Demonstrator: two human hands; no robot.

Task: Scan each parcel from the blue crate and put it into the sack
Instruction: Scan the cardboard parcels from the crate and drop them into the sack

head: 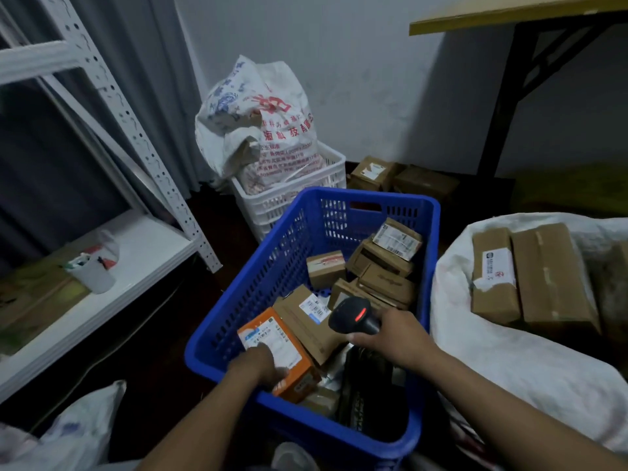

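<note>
L hand grips the orange parcel at the near-left corner of the blue crate, fingers curled over its white label. The parcel is inside the crate, tilted w/ the label face up; its long axis runs diagonally, far-left to near-right. R hand is clenched round the handle of a black barcode scanner. The scanner's head points away and left over the crate, red light glowing, just above a brown box w/ a barcode label.

Count in crate: 1 orange parcel, at least 6 brown cardboard boxes, plus a black poly bag at the near end. Exact no. can't be told, as they overlap.

The white sack lies open to the right of the crate, w/ 2 long cardboard boxes side by side in its mouth.

Behind: a white crate holding a printed sack, 2 boxes on the floor, a white shelf rack on the left w/ 1 pen cup.
</note>
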